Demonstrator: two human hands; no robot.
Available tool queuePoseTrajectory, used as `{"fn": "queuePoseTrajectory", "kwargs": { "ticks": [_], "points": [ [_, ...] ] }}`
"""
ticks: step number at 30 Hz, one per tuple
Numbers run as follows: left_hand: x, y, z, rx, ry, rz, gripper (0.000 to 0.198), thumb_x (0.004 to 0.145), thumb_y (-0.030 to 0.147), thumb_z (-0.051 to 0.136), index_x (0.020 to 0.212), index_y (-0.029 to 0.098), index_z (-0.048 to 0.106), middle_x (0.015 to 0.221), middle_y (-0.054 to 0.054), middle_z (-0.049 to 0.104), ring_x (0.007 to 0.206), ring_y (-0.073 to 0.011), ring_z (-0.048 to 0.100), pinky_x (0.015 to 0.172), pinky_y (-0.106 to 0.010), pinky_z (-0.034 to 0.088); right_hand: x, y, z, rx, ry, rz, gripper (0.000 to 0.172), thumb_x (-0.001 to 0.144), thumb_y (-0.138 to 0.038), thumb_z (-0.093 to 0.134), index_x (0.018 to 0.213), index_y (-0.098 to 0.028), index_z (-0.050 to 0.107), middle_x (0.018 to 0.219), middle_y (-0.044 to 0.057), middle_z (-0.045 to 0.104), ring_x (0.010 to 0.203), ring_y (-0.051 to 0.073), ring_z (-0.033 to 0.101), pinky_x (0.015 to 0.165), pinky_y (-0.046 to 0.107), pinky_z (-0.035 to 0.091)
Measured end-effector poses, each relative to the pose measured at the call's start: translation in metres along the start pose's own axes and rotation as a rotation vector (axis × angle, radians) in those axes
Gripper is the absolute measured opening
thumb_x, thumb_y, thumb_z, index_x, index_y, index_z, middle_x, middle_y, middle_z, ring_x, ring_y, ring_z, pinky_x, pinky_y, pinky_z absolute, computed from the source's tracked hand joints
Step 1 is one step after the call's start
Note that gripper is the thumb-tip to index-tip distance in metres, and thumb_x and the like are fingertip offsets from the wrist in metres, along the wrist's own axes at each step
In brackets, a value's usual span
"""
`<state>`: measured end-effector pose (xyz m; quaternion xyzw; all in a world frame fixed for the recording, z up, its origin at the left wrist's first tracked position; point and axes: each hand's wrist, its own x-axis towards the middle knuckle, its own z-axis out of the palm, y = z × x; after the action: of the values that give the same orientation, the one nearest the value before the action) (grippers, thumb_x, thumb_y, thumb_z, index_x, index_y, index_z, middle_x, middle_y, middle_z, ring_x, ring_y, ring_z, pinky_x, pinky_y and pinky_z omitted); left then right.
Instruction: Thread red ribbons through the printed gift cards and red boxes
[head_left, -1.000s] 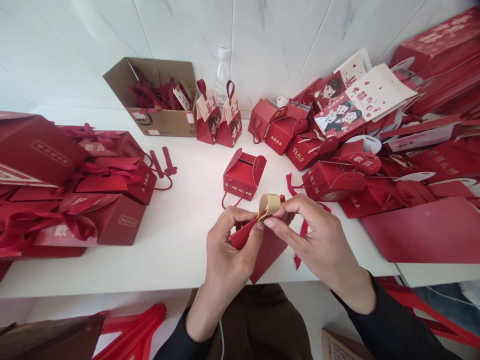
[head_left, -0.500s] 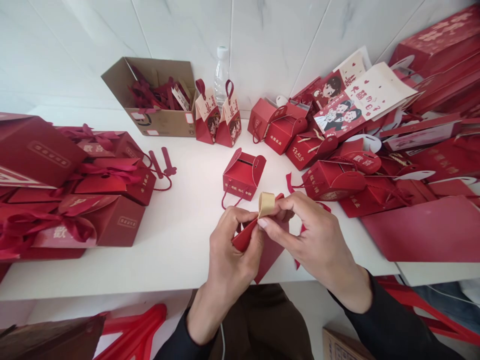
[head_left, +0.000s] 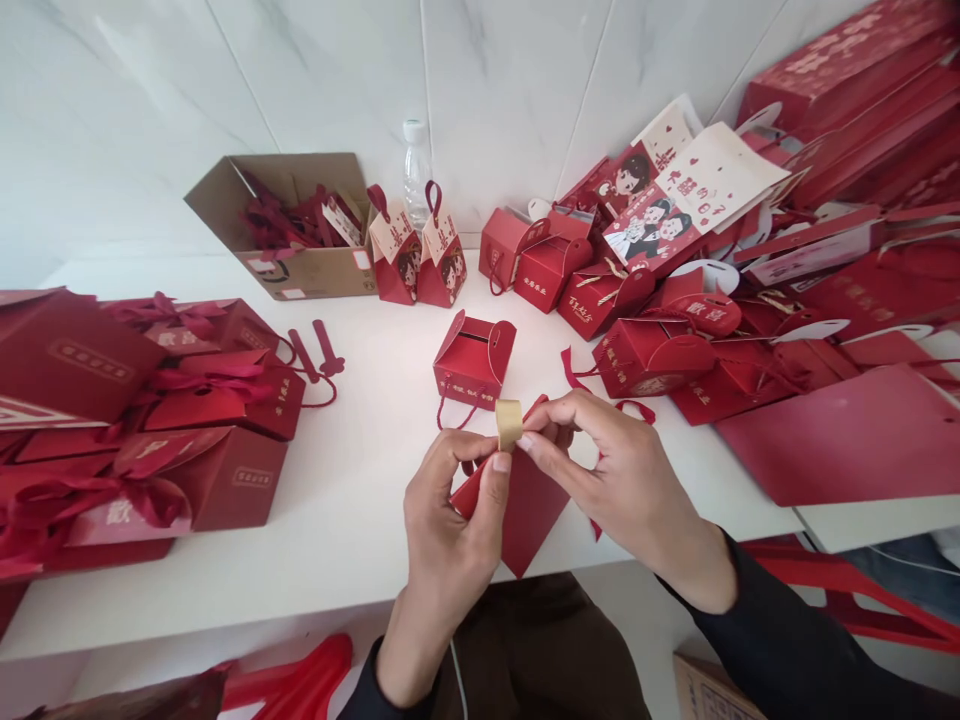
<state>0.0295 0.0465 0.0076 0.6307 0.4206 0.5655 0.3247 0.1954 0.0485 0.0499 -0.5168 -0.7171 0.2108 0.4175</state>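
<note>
A red paper gift box point(head_left: 531, 515), tilted, is between my hands above the table's front edge. From its top rises a gold ribbon loop point(head_left: 509, 420). My left hand point(head_left: 456, 520) is closed, thumb and fingers gripping the box's top edge at the base of the loop. Closed in a pinch, my right hand point(head_left: 622, 465) holds the other side of that top edge beside the ribbon; its fingertips are partly hidden behind the box. Just beyond stands a small red box with a cord handle point(head_left: 474, 362), apart from both hands.
Red boxes with bows point(head_left: 240, 480) are stacked at left. A brown carton point(head_left: 322, 275) holds ribbons, with two small printed boxes point(head_left: 442, 260) and a clear bottle point(head_left: 415, 170) nearby. Several red boxes and bags point(head_left: 652, 355) crowd the right. The white table point(head_left: 337, 520) meets a tiled wall.
The camera view has shifted, so the scene sits lower and further left. My left thumb now presses up at the loop's base, and the gold loop looks narrower and more upright.
</note>
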Motion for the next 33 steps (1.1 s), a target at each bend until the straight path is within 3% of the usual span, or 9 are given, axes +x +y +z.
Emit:
{"fn": "queuePoseTrajectory", "kwargs": {
  "ticks": [7,9,13,16,19,22,25,29,33],
  "points": [
    [0.002,0.0,-0.005,0.021,-0.039,-0.063,0.002,0.099,0.024,0.066,0.1,0.025,0.067,0.092,0.003,0.07,0.086,-0.0106,0.066,0.08,-0.02,0.053,-0.004,0.0,-0.001,0.077,0.012,0.084,0.003,0.1,-0.022,0.065,0.099,-0.023,0.063,0.083,-0.006,0.066,0.073,0.007,0.063,0.068,0.016,0.051],
    [-0.001,-0.001,-0.007,0.012,-0.055,-0.138,0.012,0.095,0.028,0.071,0.106,0.026,0.068,0.097,0.0,0.071,0.089,-0.0137,0.068,0.082,-0.024,0.055,-0.006,0.001,-0.004,0.083,0.03,0.091,0.003,0.102,-0.025,0.063,0.105,-0.024,0.063,0.087,-0.005,0.066,0.076,0.009,0.063,0.069,0.018,0.052],
    [-0.006,0.002,-0.009,-0.007,-0.075,-0.28,0.028,0.093,0.037,0.074,0.117,0.026,0.067,0.106,-0.004,0.072,0.094,-0.0188,0.069,0.082,-0.028,0.057,-0.01,0.009,-0.007,-0.002,0.093,0.132,0.02,0.103,-0.028,0.06,0.123,-0.025,0.061,0.104,0.0,0.066,0.085,0.013,0.063,0.077,0.024,0.054],
    [-0.008,0.009,-0.008,-0.023,-0.036,-0.326,0.019,0.097,0.041,0.069,0.104,0.024,0.07,0.102,-0.003,0.071,0.094,-0.0185,0.068,0.083,-0.028,0.055,-0.013,0.012,-0.009,-0.003,0.051,0.166,0.021,0.105,-0.036,0.058,0.123,-0.026,0.063,0.114,0.003,0.065,0.091,0.016,0.064,0.079,0.028,0.056],
    [-0.008,0.016,-0.011,-0.051,-0.038,-0.361,0.022,0.1,0.043,0.064,0.096,0.022,0.07,0.097,-0.004,0.069,0.087,-0.0175,0.066,0.076,-0.026,0.053,-0.015,0.01,-0.011,0.102,-0.001,0.265,0.021,0.103,-0.047,0.059,0.109,-0.027,0.065,0.101,0.002,0.069,0.089,0.018,0.067,0.071,0.028,0.057],
    [-0.008,0.021,-0.023,0.002,-0.159,-0.336,0.02,0.1,0.04,0.063,0.103,0.023,0.071,0.104,-0.006,0.071,0.092,-0.0199,0.067,0.078,-0.028,0.054,-0.019,0.007,-0.013,0.213,-0.048,0.396,0.027,0.1,-0.054,0.061,0.105,-0.029,0.065,0.087,0.0,0.07,0.084,0.019,0.07,0.061,0.026,0.057],
    [-0.008,0.026,-0.04,0.15,-0.265,-0.27,0.014,0.099,0.034,0.065,0.105,0.025,0.073,0.107,-0.005,0.071,0.097,-0.0203,0.067,0.081,-0.028,0.053,-0.025,0.01,-0.011,0.264,-0.033,0.427,0.033,0.097,-0.059,0.062,0.11,-0.03,0.068,0.089,0.001,0.073,0.086,0.021,0.072,0.065,0.026,0.061],
    [-0.009,0.036,-0.059,0.236,-0.054,-0.285,0.017,0.097,0.039,0.067,0.102,0.026,0.076,0.104,-0.004,0.073,0.094,-0.0201,0.068,0.079,-0.027,0.053,-0.03,0.021,-0.009,0.207,0.005,0.432,0.043,0.094,-0.065,0.063,0.115,-0.029,0.071,0.104,0.005,0.076,0.094,0.023,0.074,0.062,0.023,0.062],
    [0.0,0.039,-0.078,0.342,0.166,-0.292,0.024,0.092,0.045,0.072,0.102,0.023,0.077,0.093,-0.005,0.074,0.087,-0.0223,0.07,0.072,-0.029,0.055,-0.033,0.028,-0.007,0.163,-0.01,0.467,0.046,0.094,-0.068,0.06,0.115,-0.028,0.072,0.101,0.005,0.077,0.093,0.023,0.075,0.067,0.024,0.064]
  ]
}}
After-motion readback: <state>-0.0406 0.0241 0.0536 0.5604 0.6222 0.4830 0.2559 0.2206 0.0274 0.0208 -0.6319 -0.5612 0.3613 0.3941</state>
